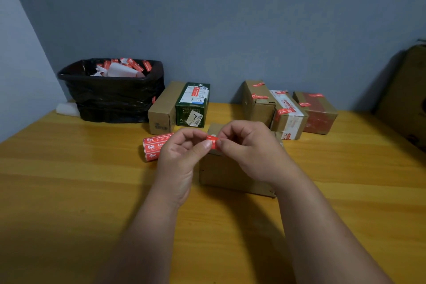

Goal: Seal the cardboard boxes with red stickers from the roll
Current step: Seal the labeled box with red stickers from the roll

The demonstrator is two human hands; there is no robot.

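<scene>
So from my feed, both hands are up over the middle of the table. The left hand [184, 147] and the right hand [244, 143] are each pinching one small red sticker [213, 141] between thumb and fingertips, fingers curled in, and it's held just above a plain brown cardboard box [228, 175] that sits near the table's centre. That box looks matte with slightly ragged corners on its near right edge.

Just left of the hands, lying on its side, is the sticker roll [153, 146], a glossy red cylinder with white print, touching the wooden table [69, 180], which has a warm yellowish grain finish.

Far left there's a black bin [110, 97] lined with a crinkly plastic bag, full of white backing paper and red scraps. Right beside it stand a tall brown carton [163, 108] and a dark green box [193, 105] with a printed label, touching each other.

Far right is a row of three boxes: a brown one with red stickers [258, 101], a taped white-and-brown one [289, 115], and a reddish one [317, 113]. A big carton [408, 92] sits at the right edge.
</scene>
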